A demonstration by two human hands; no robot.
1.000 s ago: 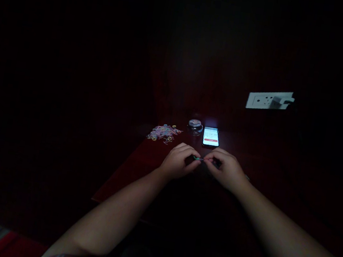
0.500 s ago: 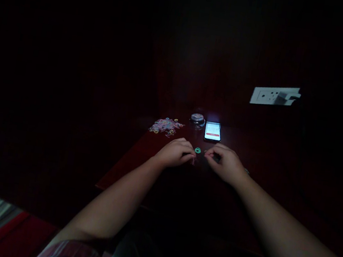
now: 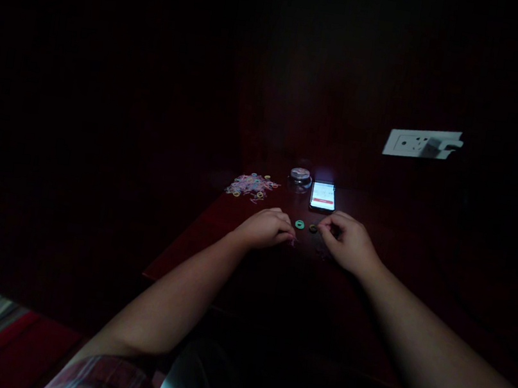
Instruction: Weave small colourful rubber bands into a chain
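My left hand (image 3: 267, 229) is closed in a pinch over the dark red table, with small pink elastic bands (image 3: 294, 242) right under its fingertips. I cannot make out whether the pinch holds any of them. A little group of green elastic bands (image 3: 300, 225) lies just right of those fingers. Beside it sits a yellow elastic band (image 3: 313, 228), close to the pinched fingertips of my right hand (image 3: 343, 240). Whatever is between the right fingertips is too small to tell. Dim small bands (image 3: 323, 253) lie below the right hand.
A loose heap of multicoloured elastic bands (image 3: 251, 186) is at the table's back left. Behind my hands stand a clear round jar (image 3: 299, 179) and a phone (image 3: 323, 195) with a lit screen. A wall socket (image 3: 422, 144) holds a plug. The table's left edge (image 3: 185, 235) slants toward me.
My right hand has shifted slightly right, showing more of the yellow band and the dim bands below it. My left hand has stayed by the pink bands. The whole view has shifted slightly.
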